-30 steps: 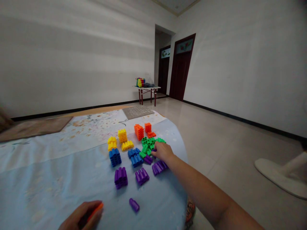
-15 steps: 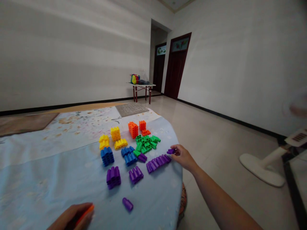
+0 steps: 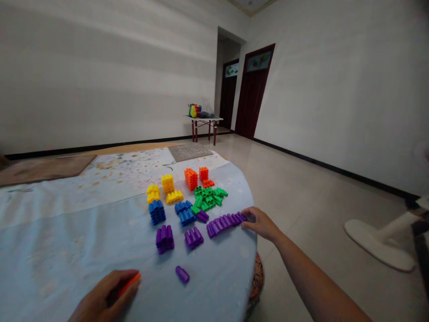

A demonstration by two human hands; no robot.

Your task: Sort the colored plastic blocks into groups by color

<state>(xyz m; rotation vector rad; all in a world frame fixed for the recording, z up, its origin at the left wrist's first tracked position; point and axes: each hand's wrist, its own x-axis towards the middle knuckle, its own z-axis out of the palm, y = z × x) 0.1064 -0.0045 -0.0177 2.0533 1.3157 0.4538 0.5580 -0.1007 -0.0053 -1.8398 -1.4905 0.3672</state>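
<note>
Nearest, my left hand [image 3: 103, 294] grips an orange piece [image 3: 129, 285]; a lone purple piece [image 3: 182, 274] lies on the tabletop [image 3: 214, 279]. Farther, my right hand [image 3: 262, 222] pinches the end of a purple row [image 3: 224, 225], seemingly aligning it; the next move calls for gentle release.

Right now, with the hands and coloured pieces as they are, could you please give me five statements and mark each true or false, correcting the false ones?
1. The left hand holds an orange piece. True.
2. All pieces are neatly stacked. False: the green pieces lie in a loose heap.
3. The right hand is at the right end of the purple row. True.
4. A yellow piece lies alone between the hands. False: a single purple piece lies there.
</note>
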